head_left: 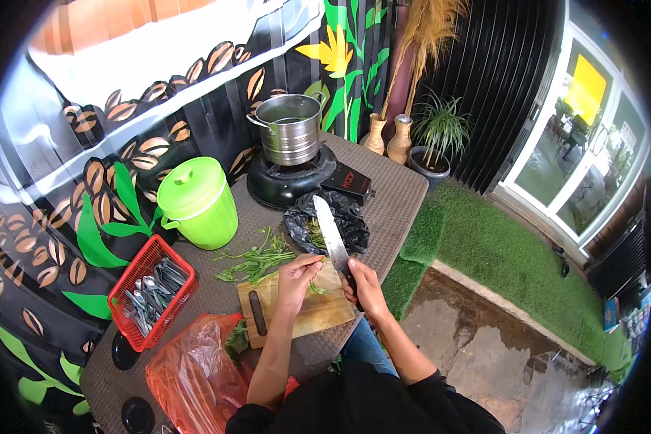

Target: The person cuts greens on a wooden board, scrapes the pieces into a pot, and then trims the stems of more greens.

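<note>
Head view:
- cutting board (318,312) lies on table (394,189), near its front edge.
- Over far side of board: left hand (295,278), fingers closed in pinch on green stems (315,288), which rest on board.
- At right edge of board: right hand (366,288), wrapped around handle of knife (333,235); blade points away, over black bag (351,224) behind board.
- Behind board, to left: loose greens (257,262).
- Judgement: stems seem light, soft and limp, and may slide. Best to hold bunch tight near cut end, fingertips curled away from blade.

Green lidded bucket (197,199), steel pot (291,134) on black stove (267,189), red basket (175,309) of likely cutlery, orange bag (195,376)
</note>
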The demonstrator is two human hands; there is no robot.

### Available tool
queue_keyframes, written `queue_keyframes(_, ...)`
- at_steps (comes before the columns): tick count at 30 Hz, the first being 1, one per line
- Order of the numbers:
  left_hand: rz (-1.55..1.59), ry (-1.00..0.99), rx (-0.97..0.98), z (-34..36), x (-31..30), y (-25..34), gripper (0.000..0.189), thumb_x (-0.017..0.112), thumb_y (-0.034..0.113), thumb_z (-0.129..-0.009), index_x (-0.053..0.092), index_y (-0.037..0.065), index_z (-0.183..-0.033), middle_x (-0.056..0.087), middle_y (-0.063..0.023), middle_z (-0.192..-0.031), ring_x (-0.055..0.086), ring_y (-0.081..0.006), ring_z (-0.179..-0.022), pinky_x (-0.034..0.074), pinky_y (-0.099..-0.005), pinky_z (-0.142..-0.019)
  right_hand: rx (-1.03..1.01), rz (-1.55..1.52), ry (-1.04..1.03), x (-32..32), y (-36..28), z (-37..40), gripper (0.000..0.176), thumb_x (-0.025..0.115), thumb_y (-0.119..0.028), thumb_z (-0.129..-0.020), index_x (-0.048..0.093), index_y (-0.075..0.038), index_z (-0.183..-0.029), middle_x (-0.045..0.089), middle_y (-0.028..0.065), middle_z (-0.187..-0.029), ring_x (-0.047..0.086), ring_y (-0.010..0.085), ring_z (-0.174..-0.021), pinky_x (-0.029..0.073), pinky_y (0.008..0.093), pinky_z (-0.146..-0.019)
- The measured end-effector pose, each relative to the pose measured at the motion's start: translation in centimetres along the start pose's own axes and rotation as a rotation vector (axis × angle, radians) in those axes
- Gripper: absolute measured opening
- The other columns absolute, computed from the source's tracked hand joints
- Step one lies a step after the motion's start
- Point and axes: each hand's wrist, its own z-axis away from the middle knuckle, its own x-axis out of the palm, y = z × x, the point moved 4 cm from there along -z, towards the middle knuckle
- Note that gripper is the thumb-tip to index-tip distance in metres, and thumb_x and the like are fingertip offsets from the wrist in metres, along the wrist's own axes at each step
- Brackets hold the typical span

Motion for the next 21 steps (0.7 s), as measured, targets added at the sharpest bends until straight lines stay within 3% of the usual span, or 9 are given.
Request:
queue_keyframes(10, -0.08, -0.031, 0.028, 0.4, 1.5, 1.1, 0.015, 0.064, -0.002, -0.081, 0.068, -0.003, -0.095, 0.06, -0.0044, -0.095, 0.055, -0.0094, -0.084, 0.042, -0.0214, -0.072, -0.036, 0.055, -0.024, 0.0, -1.6, 0.8, 0.032, 0.041, -0.034, -0.097, 0.052, -0.006, -0.086, 0.038, -0.0022, -0.053, 0.032, 0.0054, -0.044, 0.025, 0.0213, -0.041)
queue_keyframes(13, -0.112, -0.048, 0.049, 0.4, 1.6, 1.1, 0.014, 0.064, -0.002, -0.081, 0.067, -0.003, -0.095, 0.06, -0.0045, -0.094, 0.055, -0.0097, -0.083, 0.042, -0.0214, -0.072, -0.04, 0.063, -0.028, -0.1, -1.8, 1.0, 0.031, 0.042, -0.034, -0.097, 0.052, -0.006, -0.087, 0.038, -0.0024, -0.053, 0.032, 0.0052, -0.044, 0.025, 0.0214, -0.041)
queue_keyframes(15, -0.132, -0.057, 0.06, 0.3, 1.5, 1.2, 0.014, 0.064, -0.002, -0.081, 0.067, -0.004, -0.094, 0.06, -0.0047, -0.094, 0.055, -0.01, -0.083, 0.042, -0.0215, -0.072, -0.051, 0.067, -0.034, -0.4, -1.3, 1.0, 0.032, 0.041, -0.032, -0.098, 0.056, -0.005, -0.097, 0.036, -0.0041, -0.052, 0.029, 0.004, -0.043, 0.024, 0.0217, -0.04)
queue_keyframes(21, -0.183, -0.095, 0.089, 0.4, 1.8, 1.7, 0.014, 0.064, -0.003, -0.08, 0.067, -0.005, -0.094, 0.06, -0.0062, -0.094, 0.056, -0.0119, -0.085, 0.043, -0.0231, -0.075, -0.044, 0.041, -0.05, -0.7, -0.8, 1.0, 0.033, 0.04, -0.034, -0.098, 0.054, -0.004, -0.095, 0.036, -0.0037, -0.052, 0.028, 0.0044, -0.043, 0.023, 0.0224, -0.04)
